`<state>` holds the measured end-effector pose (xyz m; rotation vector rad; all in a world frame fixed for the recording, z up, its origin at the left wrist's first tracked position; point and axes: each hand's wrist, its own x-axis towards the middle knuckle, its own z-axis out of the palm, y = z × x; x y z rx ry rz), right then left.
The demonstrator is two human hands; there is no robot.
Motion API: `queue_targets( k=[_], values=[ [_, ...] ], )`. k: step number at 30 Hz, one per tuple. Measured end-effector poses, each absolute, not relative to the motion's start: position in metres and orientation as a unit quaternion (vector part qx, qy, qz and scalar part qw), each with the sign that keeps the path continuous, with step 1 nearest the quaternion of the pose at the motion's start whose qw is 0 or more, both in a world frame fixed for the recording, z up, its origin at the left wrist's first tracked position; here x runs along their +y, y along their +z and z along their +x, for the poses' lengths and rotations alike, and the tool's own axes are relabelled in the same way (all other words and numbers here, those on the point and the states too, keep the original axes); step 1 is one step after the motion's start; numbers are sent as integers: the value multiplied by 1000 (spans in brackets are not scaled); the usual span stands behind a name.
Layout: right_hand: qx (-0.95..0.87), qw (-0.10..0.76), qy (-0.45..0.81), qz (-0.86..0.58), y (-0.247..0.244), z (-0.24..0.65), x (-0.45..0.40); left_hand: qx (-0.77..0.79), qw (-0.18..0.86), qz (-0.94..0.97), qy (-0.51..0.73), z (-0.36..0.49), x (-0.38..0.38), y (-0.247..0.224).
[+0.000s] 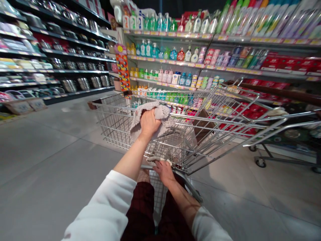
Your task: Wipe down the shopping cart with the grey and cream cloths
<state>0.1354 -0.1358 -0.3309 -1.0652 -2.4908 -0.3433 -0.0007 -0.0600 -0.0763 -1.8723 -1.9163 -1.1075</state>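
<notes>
Grey cloth [137, 117] beneath left hand [149, 121]

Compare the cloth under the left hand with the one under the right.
Height: the upper cloth, under the left hand, drapes over the near top rail of the cart; the lower cloth, under the right hand, sits lower on the cart.
Visible area: upper cloth shows a broad spread; lower cloth only a narrow strip.
Look: upper cloth is pale grey and bumpy; lower cloth looks beige, texture unclear.
Shared: both pale, each under a hand.
</notes>
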Motion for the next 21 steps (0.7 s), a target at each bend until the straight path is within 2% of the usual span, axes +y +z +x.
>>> queue_targets(
  k=[3,7,12,15,18,21],
  values=[
    [-885,203,-110,-404,-324,138,-145,-651,125,-645,-379,-2,-58,-78],
    [-869,236,-125,-417,-268,149,-154,-651,124,-643,-382,-2,-56,-80],
    [-727,428,-313,-437,-197,185,-156,-652,114,-642,-387,0,-58,-78],
    [-689,427,-356,-465,-200,206,-152,-659,104,-641,-378,1,-60,-75],
    [-721,391,-359,-445,-229,211,-149,-660,100,-640,-380,0,-60,-74],
    [-733,394,-332,-444,-257,205,-150,-656,100,-642,-385,0,-59,-75]
  ],
)
